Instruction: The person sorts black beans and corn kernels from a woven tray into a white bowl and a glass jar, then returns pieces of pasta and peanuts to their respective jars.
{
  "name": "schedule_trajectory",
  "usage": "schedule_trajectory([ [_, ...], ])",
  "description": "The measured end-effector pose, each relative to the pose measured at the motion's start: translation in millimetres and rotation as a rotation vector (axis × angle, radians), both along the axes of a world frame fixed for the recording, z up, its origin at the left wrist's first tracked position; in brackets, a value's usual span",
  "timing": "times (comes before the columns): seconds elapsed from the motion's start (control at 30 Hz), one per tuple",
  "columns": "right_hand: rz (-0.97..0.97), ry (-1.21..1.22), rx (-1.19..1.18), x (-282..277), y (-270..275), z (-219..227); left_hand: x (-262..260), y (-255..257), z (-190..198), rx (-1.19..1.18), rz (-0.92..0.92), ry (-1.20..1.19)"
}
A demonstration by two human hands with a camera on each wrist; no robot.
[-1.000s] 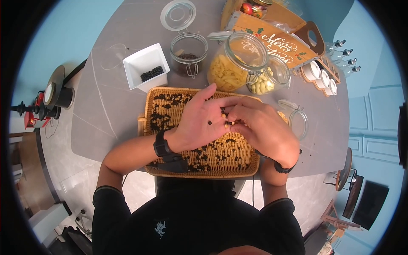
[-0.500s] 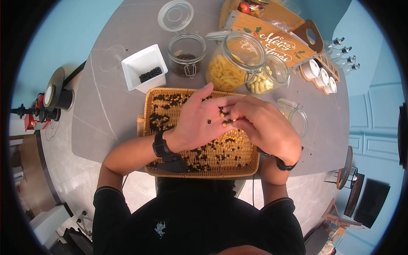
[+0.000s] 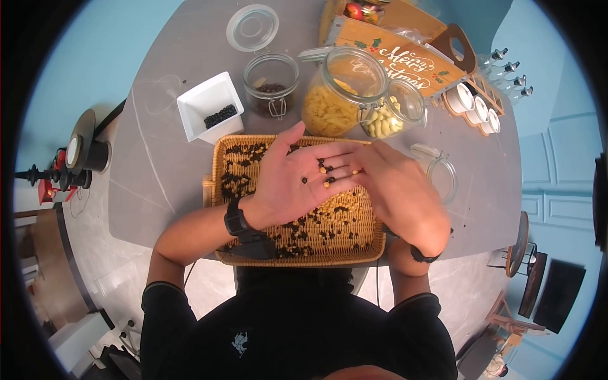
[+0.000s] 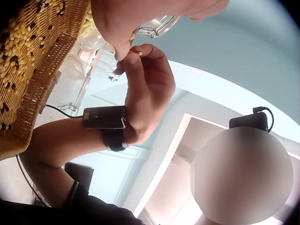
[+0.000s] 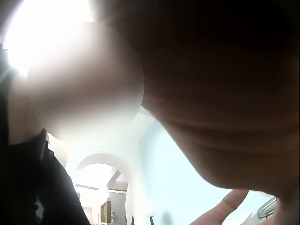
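In the head view my left hand (image 3: 294, 174) lies palm up with straight fingers above the wicker basket (image 3: 220, 164). Several black beans (image 3: 304, 180) and yellow beans (image 3: 327, 185) rest on its palm and fingers. My right hand (image 3: 405, 193) is at the left fingertips, its thumb and index finger pinching a yellow bean (image 4: 139, 53), as the left wrist view shows. Mixed black and yellow beans (image 3: 345, 218) are spread over the basket floor below. The right wrist view is mostly dark skin of the hand, and its fingertips are hidden there.
Behind the basket stand a white square tub (image 3: 190, 114) with black beans, a clip jar (image 3: 271, 95) of dark contents, a large pasta jar (image 3: 329, 107) and a cashew jar (image 3: 386, 120). An open glass jar (image 3: 441, 180) lies right. A wooden crate (image 3: 405, 50) is farther back.
My right fingers have drawn slightly away from the left palm toward its fingertips, uncovering more beans. The left hand stays palm up. The whole view has shifted a little.
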State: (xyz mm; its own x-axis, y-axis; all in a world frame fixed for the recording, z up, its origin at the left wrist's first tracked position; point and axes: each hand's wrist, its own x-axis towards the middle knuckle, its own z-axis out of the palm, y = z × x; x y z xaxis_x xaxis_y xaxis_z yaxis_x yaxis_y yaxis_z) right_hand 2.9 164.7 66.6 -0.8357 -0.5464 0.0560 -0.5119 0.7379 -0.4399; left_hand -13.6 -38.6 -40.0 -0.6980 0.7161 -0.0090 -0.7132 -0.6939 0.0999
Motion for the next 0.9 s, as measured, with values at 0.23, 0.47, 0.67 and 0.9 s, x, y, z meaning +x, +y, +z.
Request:
schedule_trajectory([
  [0.23, -0.466, 0.061, -0.210, 2.4, 86.6, 19.9, 2.5, 2.8, 9.0, 0.007, -0.047, 0.002],
  [0.47, -0.879, -0.075, -0.164, 10.9, 151.6, 21.2, 3.8, 3.8, 9.9, -0.128, -0.035, 0.079],
  [0.67, -0.869, 0.111, -0.081, 19.5, 141.2, 31.8, 2.8, 5.3, 7.1, -0.160, -0.040, 0.097],
  [0.9, -0.102, 0.095, -0.121, 11.9, 61.5, 30.0, 4.3, 6.9, 12.1, -0.120, -0.041, 0.012],
])
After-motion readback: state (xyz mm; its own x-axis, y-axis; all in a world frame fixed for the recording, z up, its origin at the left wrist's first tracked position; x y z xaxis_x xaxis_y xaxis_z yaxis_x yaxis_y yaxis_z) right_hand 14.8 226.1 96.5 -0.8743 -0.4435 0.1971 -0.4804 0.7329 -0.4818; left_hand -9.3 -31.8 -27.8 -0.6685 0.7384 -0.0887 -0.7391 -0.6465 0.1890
